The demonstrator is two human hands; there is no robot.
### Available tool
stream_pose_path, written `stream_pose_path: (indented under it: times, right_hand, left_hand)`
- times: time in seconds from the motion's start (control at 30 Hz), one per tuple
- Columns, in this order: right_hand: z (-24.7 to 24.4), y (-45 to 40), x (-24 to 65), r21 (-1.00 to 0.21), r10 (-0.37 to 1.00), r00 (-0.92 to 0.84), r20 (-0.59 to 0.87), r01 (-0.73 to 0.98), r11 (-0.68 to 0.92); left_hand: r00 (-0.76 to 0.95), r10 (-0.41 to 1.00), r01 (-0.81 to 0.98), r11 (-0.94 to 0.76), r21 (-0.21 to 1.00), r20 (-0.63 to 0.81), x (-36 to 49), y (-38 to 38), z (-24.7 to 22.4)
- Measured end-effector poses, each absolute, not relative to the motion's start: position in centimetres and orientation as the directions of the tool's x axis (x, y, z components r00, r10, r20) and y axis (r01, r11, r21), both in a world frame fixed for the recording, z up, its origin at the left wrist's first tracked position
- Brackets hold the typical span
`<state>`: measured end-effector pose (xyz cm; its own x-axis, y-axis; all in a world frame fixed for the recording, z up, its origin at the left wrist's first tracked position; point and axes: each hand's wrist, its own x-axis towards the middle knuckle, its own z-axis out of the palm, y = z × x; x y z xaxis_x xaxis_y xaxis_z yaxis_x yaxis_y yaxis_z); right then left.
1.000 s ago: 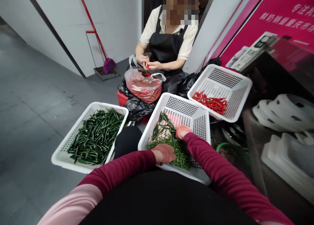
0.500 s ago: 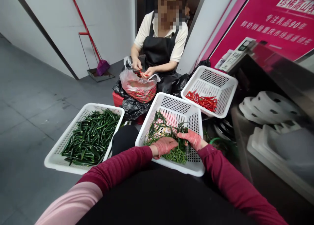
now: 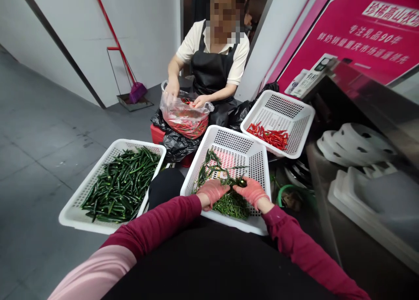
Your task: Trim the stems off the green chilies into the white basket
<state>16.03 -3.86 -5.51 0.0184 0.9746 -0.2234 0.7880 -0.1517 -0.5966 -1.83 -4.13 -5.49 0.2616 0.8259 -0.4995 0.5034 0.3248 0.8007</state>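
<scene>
Over the middle white basket (image 3: 209, 138), both my hands meet in thin pinkish gloves. My right hand (image 3: 252, 191) is closed round a few green chili peppers (image 3: 240, 183). The fingertips of my left hand (image 3: 213, 191) are pinched together at the near ends of these peppers, almost touching my right fingers. Below the hands lies a heap of thin green stems (image 3: 234, 206). More slim green chilies (image 3: 209, 162) are strewn along the left inside of the basket. What exactly sits between my left fingertips is mostly hidden.
Left stands a white basket (image 3: 70, 208) full of dark green chilies. A basket (image 3: 296, 149) at the back right holds red chilies. Opposite, a person (image 3: 214, 66) in a black apron handles red chilies in a plastic bag (image 3: 185, 116). A green-rimmed bin (image 3: 279, 197) and metal shelf flank my right.
My right hand has turned and shifted slightly left, bringing its peppers against my left fingertips. The other person's hands have moved apart and down to the bag.
</scene>
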Motion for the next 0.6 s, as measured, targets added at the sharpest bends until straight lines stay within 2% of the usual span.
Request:
stream_pose_path:
  times: [0.07,0.13,0.27,0.33,0.4,0.5,0.6]
  right_hand:
    - [-5.5,-3.8,17.0,-0.522,0.97,0.054,-0.238,0.835,-0.175]
    - [-5.4,-3.9,17.5,-0.493,0.964,0.036,-0.262,0.854,-0.165]
    - [-5.3,-4.4,17.2,-0.465,0.948,-0.017,-0.318,0.874,-0.14]
    - [-5.3,-4.8,17.0,-0.471,0.947,-0.064,-0.315,0.877,-0.098]
    - [-5.5,-5.3,17.0,-0.51,0.94,-0.16,-0.3,0.86,-0.017]
    - [-6.2,-5.9,17.4,-0.628,0.899,-0.325,-0.295,0.775,0.074]
    - [-6.8,-5.6,17.8,-0.749,0.899,-0.304,-0.316,0.661,-0.04]
  left_hand:
    - [0.236,0.887,0.588,0.194,0.785,-0.396,-1.9,-4.2,-5.1]
    - [0.281,0.927,0.655,0.004,0.756,-0.249,-1.7,-4.4,-4.8]
    - [0.451,0.891,0.705,-0.318,0.634,-0.055,-1.4,-5.0,-4.7]
    - [0.53,0.847,0.642,-0.376,0.668,-0.034,-1.7,-5.2,-4.6]
    - [0.603,0.79,0.517,-0.286,0.807,-0.107,-2.2,-5.2,-4.5]
    - [0.67,0.694,0.377,-0.012,0.926,-0.264,-3.0,-5.2,-4.2]
    - [0.764,0.544,0.198,0.315,0.928,-0.348,-3.6,-5.4,-3.8]
